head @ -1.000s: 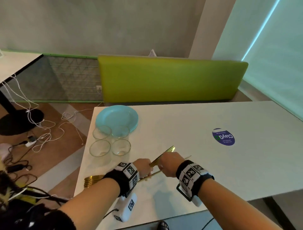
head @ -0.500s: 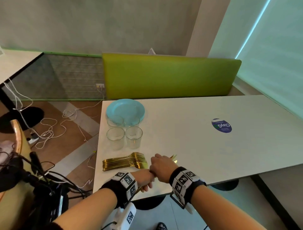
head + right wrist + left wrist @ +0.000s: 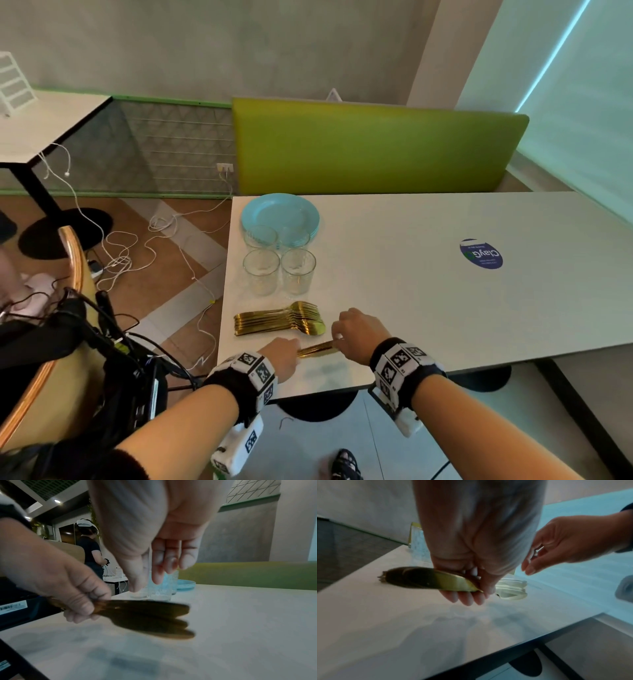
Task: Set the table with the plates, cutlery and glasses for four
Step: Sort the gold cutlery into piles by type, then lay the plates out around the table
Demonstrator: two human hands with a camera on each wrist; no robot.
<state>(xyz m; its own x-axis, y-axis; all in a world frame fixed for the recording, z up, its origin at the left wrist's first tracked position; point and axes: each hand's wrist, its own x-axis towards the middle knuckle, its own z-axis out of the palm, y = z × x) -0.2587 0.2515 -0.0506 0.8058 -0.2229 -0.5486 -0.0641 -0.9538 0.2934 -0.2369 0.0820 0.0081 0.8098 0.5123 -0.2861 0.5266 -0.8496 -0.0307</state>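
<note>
I see a grey wall (image 3: 205,44) ahead, with a green bench back (image 3: 370,147) along the far edge of the white worktop (image 3: 445,308). A pale blind (image 3: 575,102) hangs at right, a thin strip of light running down it. To the left a second table (image 3: 44,123) stands on a black foot, white cables (image 3: 120,253) trailing over the brown floor (image 3: 144,294). A wooden chair (image 3: 73,270) sits near left

left hand (image 3: 471,547) gripped gold cutlery (image 3: 426,579) above table (image 3: 402,628) | right hand (image 3: 573,540) loose-fingered nearby, holding nothing
</note>
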